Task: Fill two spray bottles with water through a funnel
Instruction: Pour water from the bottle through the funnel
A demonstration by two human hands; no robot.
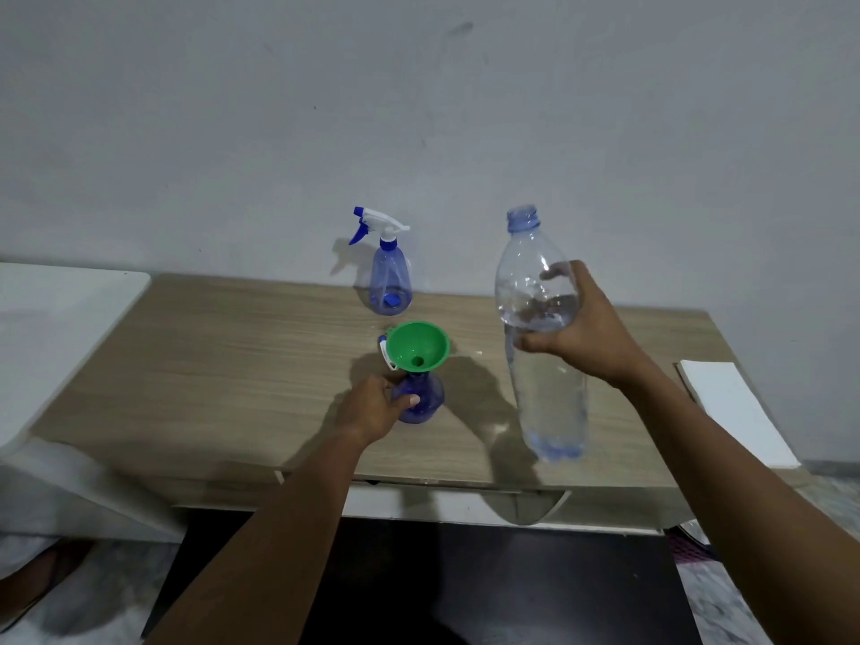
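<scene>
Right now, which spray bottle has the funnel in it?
The near bottle, gripped by the left hand; the funnel sits in its neck. The far bottle has its sprayer on.

The left side of the brown wooden table (209,365) is bare wood, with room for a hand. In the middle stands a blue spray bottle (421,402) with a green plastic funnel (417,345) on top. A second blue spray bottle with a white trigger (391,281) stands by the back edge. A big clear plastic water bottle (540,328) hangs over the right side.
</scene>
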